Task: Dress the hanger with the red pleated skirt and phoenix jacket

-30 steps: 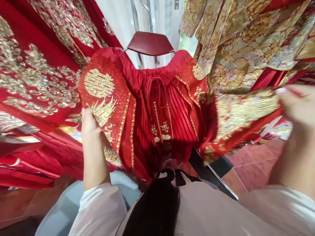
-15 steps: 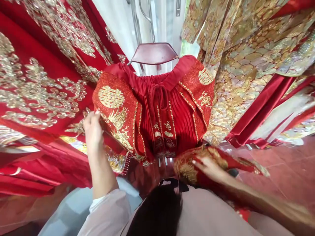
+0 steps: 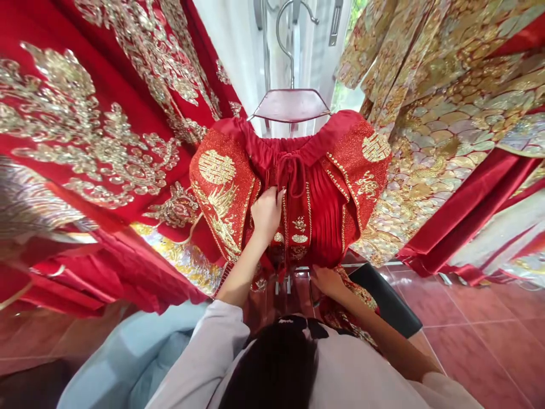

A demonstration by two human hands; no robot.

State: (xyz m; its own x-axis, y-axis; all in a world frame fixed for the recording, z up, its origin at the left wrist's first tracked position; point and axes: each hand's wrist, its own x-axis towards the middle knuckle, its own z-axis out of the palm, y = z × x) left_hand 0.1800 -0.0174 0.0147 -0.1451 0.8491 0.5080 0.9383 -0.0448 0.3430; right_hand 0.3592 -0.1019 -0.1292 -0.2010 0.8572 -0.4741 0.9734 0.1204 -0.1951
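A red pleated skirt (image 3: pixel 323 210) with gold embroidery hangs from a dark red hanger (image 3: pixel 290 105) straight ahead. My left hand (image 3: pixel 266 213) rests on its pleated front just below the waist tie, fingers curled against the cloth. Lower down, my right hand (image 3: pixel 326 279) grips the skirt's bottom hem together with a gold-embroidered red fabric piece (image 3: pixel 349 304) that trails down toward my body.
Large red robes with gold embroidery (image 3: pixel 97 147) hang on the left, and gold scaled-pattern garments (image 3: pixel 443 125) hang on the right. A black stand base (image 3: pixel 385 298) sits on the red tile floor (image 3: pixel 481 335). A light blue seat (image 3: pixel 128 358) is at lower left.
My left hand moved from the skirt's left panel to its centre pleats. My right hand swung in from the far right garments down to the skirt's hem. The view shifted left.
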